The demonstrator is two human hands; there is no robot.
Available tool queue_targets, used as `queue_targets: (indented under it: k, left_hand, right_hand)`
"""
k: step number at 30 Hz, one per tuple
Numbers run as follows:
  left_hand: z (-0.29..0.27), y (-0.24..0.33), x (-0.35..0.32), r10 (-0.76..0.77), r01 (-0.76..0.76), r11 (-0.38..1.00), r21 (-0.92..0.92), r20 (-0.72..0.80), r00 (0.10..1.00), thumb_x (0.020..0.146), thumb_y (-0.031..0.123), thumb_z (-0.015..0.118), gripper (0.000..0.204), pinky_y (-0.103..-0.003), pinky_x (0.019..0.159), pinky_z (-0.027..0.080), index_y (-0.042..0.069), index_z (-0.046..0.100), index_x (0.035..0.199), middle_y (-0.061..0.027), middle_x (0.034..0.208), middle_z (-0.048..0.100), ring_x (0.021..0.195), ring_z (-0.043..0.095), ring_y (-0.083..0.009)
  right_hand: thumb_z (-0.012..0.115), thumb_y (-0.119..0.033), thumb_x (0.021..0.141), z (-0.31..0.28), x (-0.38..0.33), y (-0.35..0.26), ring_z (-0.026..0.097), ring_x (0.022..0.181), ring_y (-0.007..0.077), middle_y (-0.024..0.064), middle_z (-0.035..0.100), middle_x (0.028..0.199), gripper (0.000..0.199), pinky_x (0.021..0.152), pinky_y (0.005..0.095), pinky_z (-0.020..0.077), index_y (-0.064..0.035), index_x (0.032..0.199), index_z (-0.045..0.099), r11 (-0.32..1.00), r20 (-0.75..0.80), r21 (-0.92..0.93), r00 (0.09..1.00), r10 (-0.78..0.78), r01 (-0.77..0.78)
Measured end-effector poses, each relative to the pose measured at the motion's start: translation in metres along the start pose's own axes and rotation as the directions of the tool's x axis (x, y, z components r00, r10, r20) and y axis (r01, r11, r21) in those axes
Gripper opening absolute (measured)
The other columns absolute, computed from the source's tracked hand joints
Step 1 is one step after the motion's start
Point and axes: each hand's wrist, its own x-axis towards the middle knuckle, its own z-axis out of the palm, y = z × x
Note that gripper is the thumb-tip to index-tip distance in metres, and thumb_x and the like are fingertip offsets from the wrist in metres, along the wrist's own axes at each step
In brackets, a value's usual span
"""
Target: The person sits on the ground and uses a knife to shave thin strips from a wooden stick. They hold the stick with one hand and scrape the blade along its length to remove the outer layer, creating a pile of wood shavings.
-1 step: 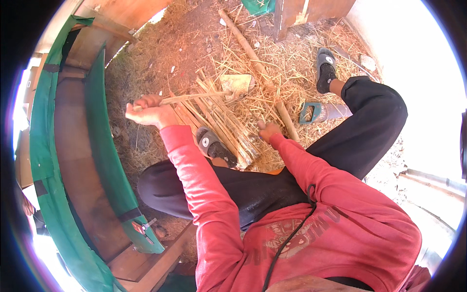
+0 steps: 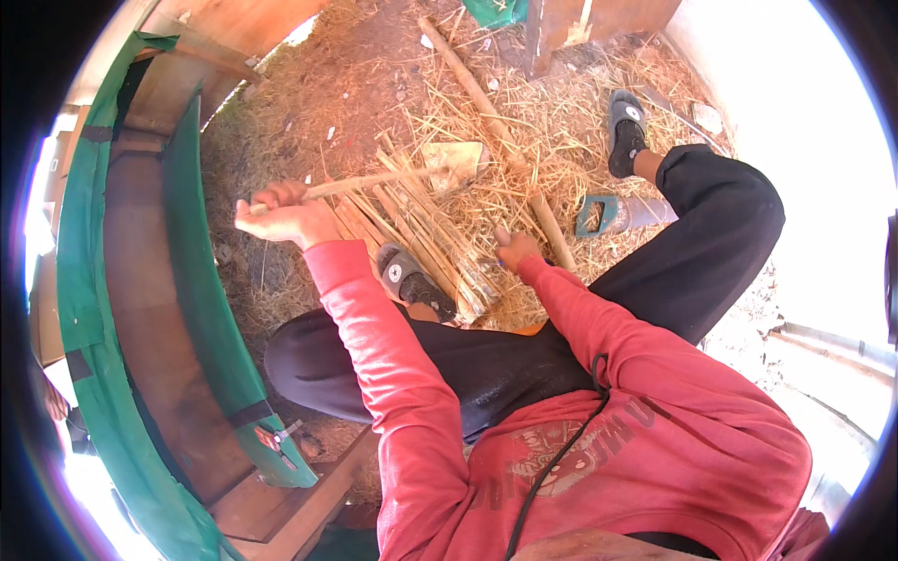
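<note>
Nearest: red sweatshirt (image 2: pixel 580 449) and black trousers (image 2: pixel 412 365), both as in the earlier picture; left sandal (image 2: pixel 398 269) sat against the bundle of split sticks (image 2: pixel 430 234), bundle unmoved on the straw (image 2: pixel 571 159); right hand (image 2: pixel 517 251) stayed low just beyond the bundle's near end, its grip looking narrow, a dark bit showing by the fingers; cannot tell what it held; left hand (image 2: pixel 292 221) had slid slightly further left, its grip narrow and holding the pale stick (image 2: pixel 363 182) near one end; the stick lay slanted above the bundle, far end just by the yellowish slab (image 2: pixel 456 161), now smeared by motion where it had been sharper; judged: the stick was being moved by the left hand while the right arm kept steady, so the handling was mid-stroke, nothing set down; saw (image 2: pixel 613 214) with teal handle, right sandal (image 2: pixel 624 131) and long pole (image 2: pixel 493 114) had not shifted; farthest, a wooden panel (image 2: pixel 613 23) stood unchanged.
</note>
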Motion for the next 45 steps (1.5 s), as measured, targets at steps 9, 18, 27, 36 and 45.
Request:
queue_targets:
  k: [9,18,27,36,45]
  left_hand:
    - [0.023,-0.038,-0.011,0.005,-0.015,0.991,0.132,0.070,0.998,0.086,0.046,0.038,0.044,-0.030,0.046,0.012,0.016,0.022,0.057,0.0001,0.048,0.021,0.045,0.016,-0.0125]
    - [0.005,-0.032,-0.008,0.002,-0.003,0.998,0.064,0.006,1.000,0.081,0.050,0.043,0.045,-0.031,0.052,0.018,0.018,0.023,0.057,0.0007,0.051,0.017,0.047,0.018,-0.0145]
    - [-0.011,-0.024,-0.005,0.020,-0.019,1.000,0.021,-0.061,0.998,0.079,0.049,0.046,0.044,-0.032,0.050,0.015,0.017,0.024,0.057,0.0006,0.051,0.020,0.047,0.018,-0.0154]
    - [-0.017,-0.025,-0.001,0.005,-0.005,1.000,-0.019,-0.045,0.999,0.084,0.049,0.044,0.044,-0.030,0.048,0.015,0.017,0.027,0.059,0.0016,0.050,0.024,0.046,0.020,-0.0129]
    - [-0.017,-0.028,-0.003,0.011,-0.007,0.999,0.033,-0.110,0.994,0.083,0.052,0.044,0.046,-0.028,0.051,0.021,0.015,0.027,0.062,0.0001,0.054,0.027,0.049,0.024,-0.0139]
  right_hand:
    - [0.070,-0.023,0.074,-0.055,-0.009,-0.064,0.064,0.073,0.0398,0.0217,0.067,0.077,0.025,0.069,0.0443,0.0500,-0.0002,0.084,0.067,0.805,-0.407,0.466,0.897,-0.175,0.368]
    - [0.062,-0.032,0.081,0.008,-0.013,-0.018,0.064,0.094,0.0418,0.0294,0.064,0.100,0.040,0.082,0.0477,0.0484,0.0026,0.101,0.067,0.880,0.028,0.393,0.960,0.280,-0.268]
    - [0.065,-0.023,0.075,-0.037,-0.014,-0.074,0.066,0.074,0.0338,0.0229,0.067,0.086,0.036,0.070,0.0427,0.0512,0.0034,0.099,0.065,0.826,-0.007,0.557,0.995,-0.098,0.085]
    - [0.073,-0.028,0.070,0.001,-0.001,-0.041,0.068,0.079,0.0344,0.0248,0.068,0.091,0.052,0.074,0.0422,0.0535,0.0089,0.104,0.061,0.826,0.205,0.476,0.952,0.229,-0.301]
    - [0.071,-0.026,0.073,-0.010,-0.028,-0.068,0.064,0.074,0.0427,0.0244,0.066,0.078,0.031,0.068,0.0456,0.0510,0.0022,0.084,0.065,0.906,-0.300,0.332,0.940,-0.162,0.262]
